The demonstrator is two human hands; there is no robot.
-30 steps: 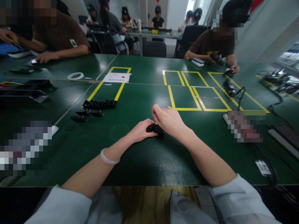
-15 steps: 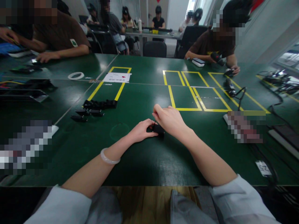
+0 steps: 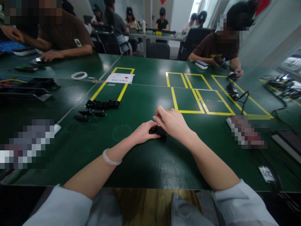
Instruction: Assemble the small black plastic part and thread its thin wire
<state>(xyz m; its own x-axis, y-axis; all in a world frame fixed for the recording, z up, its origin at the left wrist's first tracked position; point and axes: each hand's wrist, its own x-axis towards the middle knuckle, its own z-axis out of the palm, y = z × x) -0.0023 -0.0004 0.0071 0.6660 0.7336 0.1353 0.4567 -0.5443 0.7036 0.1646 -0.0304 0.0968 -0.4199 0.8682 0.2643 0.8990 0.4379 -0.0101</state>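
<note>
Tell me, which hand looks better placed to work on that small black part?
Probably the right hand: it arches over the small black part with fingertips on top, while the left hand steadies it against the green table.

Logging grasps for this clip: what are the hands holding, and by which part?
Both hands hold one small black part on the green table: the left hand grips its left end, the right hand covers its right side from above.

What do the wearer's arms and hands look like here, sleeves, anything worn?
Both forearms are bare. Pale grey sleeves are pushed up near the elbows. The left wrist wears a pale, translucent bangle. No gloves, rings or watch can be seen on the left hand or right hand.
</note>
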